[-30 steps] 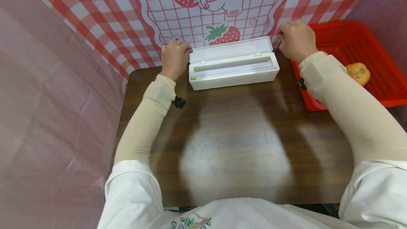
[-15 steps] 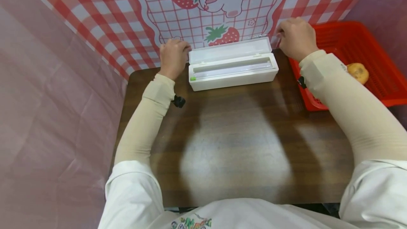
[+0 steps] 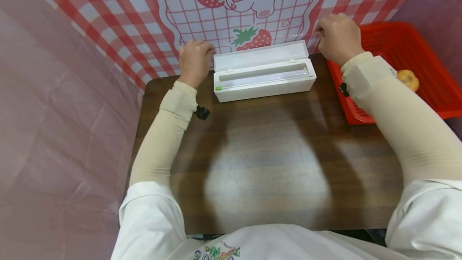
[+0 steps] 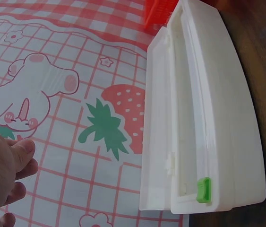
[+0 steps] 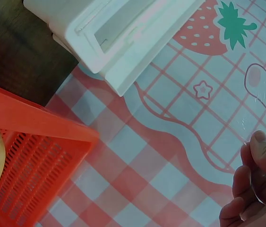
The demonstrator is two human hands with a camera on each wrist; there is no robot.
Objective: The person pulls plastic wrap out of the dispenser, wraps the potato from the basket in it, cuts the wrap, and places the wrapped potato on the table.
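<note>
A white cling film dispenser (image 3: 267,90) lies near the back of the table, its lid (image 3: 261,54) raised toward the patterned cloth. A green cutter slider (image 4: 204,190) sits at the left end of its front edge. Beyond the dispenser's left end is my left hand (image 3: 195,60), thumb pressed against the index finger, pinching the film's edge. My right hand (image 3: 339,39) is raised past the opposite end and pinches the other side. Faint wrinkles and glints of clear cling film (image 5: 247,122) show by the right thumb; most of the sheet is hardly visible against the cloth.
A red plastic basket (image 3: 431,73) stands at the right with a yellowish potato-like item (image 3: 408,80) in it, partly behind the right sleeve. The red-checked strawberry cloth (image 3: 137,19) hangs behind the wooden table (image 3: 267,163). A pink curtain (image 3: 61,123) borders the left side.
Both hands have moved slightly up and away from the person, beside the dispenser's raised lid. The dispenser stays in its place.
</note>
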